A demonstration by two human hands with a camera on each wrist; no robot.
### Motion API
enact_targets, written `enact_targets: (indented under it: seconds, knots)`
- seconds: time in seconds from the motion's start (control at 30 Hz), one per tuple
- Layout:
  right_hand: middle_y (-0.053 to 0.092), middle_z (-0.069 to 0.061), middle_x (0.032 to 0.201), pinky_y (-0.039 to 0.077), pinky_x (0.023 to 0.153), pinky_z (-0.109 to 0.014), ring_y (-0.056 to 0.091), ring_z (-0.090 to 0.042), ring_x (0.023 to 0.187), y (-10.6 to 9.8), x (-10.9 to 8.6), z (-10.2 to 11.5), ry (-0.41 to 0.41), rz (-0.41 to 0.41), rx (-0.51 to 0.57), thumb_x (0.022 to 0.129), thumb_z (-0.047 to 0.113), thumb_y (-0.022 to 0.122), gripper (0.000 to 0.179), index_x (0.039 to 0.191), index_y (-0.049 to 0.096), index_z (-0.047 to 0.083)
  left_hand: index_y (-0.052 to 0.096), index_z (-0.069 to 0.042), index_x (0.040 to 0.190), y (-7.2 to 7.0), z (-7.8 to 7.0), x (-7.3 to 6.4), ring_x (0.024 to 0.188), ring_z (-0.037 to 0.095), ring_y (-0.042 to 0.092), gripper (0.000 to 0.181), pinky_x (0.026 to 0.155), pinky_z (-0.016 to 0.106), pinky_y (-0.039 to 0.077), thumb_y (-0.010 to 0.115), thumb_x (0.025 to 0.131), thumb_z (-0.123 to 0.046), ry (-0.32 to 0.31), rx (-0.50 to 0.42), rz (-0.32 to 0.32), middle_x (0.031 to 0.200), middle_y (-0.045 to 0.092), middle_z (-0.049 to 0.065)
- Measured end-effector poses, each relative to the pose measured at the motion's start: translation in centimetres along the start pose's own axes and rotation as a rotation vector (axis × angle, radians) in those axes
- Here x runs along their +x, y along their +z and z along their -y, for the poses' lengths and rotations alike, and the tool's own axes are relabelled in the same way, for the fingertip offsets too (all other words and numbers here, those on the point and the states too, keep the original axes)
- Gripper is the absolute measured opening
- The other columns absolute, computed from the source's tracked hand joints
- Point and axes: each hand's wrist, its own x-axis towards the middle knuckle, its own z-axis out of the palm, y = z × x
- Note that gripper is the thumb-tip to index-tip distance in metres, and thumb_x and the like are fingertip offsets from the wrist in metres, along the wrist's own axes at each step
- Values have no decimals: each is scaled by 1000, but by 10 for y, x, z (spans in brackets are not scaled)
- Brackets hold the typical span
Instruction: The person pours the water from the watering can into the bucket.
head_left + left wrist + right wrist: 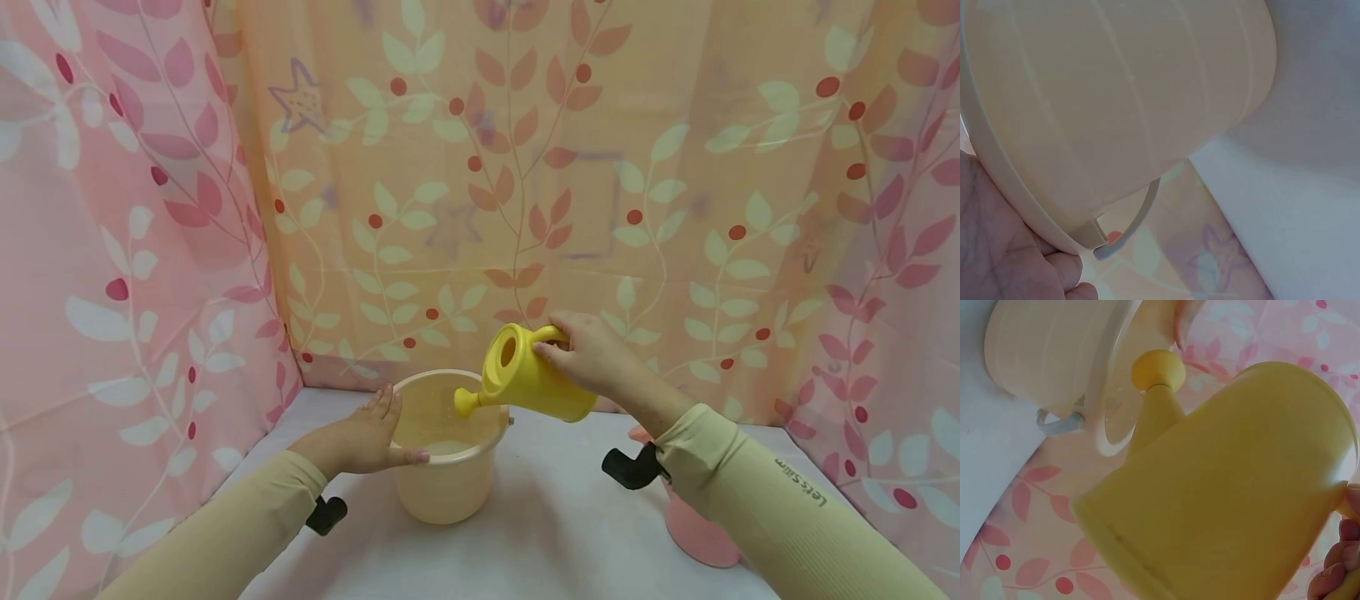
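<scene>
A cream bucket (444, 492) stands upright on the white surface, its rim (495, 446) facing up. My left hand (360, 437) rests against the near-left side of that rim, thumb spread along the front and the other fingers pointing up the far side. In the left wrist view the palm (1000, 231) lies along the rim. My right hand (588, 350) grips the handle of a yellow watering can (547, 383), tilted toward the bucket. Its round spout head (1159, 370) points down inside the bucket's opening, and some clear liquid or droplets show on the inner wall.
A pink container (701, 529) stands at the right, partly hidden behind my right sleeve. Leaf-patterned cloth (517, 208) hangs behind and at both sides. The bucket's grey handle (1060, 424) hangs down its outside. Each wrist wears a black camera mount (632, 467).
</scene>
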Motion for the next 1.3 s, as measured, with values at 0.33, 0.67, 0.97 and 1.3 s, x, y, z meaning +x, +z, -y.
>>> enact_targets:
  seconds: [0.33, 0.67, 0.97, 1.3]
  knots:
    - [52, -2, 71, 44, 58, -27, 50, -18, 65, 1, 0, -1, -16, -6, -6, 87, 25, 63, 19, 82, 52, 11, 13, 12, 141, 1, 1, 1, 137, 40, 3, 115, 109, 50, 14, 45, 73, -76, 2, 4, -10, 147, 4, 31]
    - [52, -2, 73, 44, 58, -27, 50, -17, 65, 2, 0, -1, -24, 3, -9, 86, 26, 63, 18, 82, 54, 11, 14, 12, 140, 1, 1, 1, 137, 41, 4, 116, 108, 51, 14, 45, 73, -76, 2, -1, -8, 147, 5, 31]
    - [54, -2, 74, 44, 59, -27, 50, -18, 66, 2, 4, 2, -46, 0, -36, 86, 24, 63, 16, 82, 55, 11, 12, 12, 141, 2, 2, 2, 137, 40, 3, 117, 108, 51, 14, 45, 72, -77, -6, -3, -2, 148, 4, 30]
    - [51, -1, 71, 42, 60, -28, 48, -18, 66, 2, 7, 7, -101, -5, -61, 85, 22, 65, 17, 80, 53, 10, 13, 13, 140, 1, 1, 1, 137, 41, 3, 116, 109, 50, 13, 46, 73, -76, 0, -10, -14, 147, 5, 31]
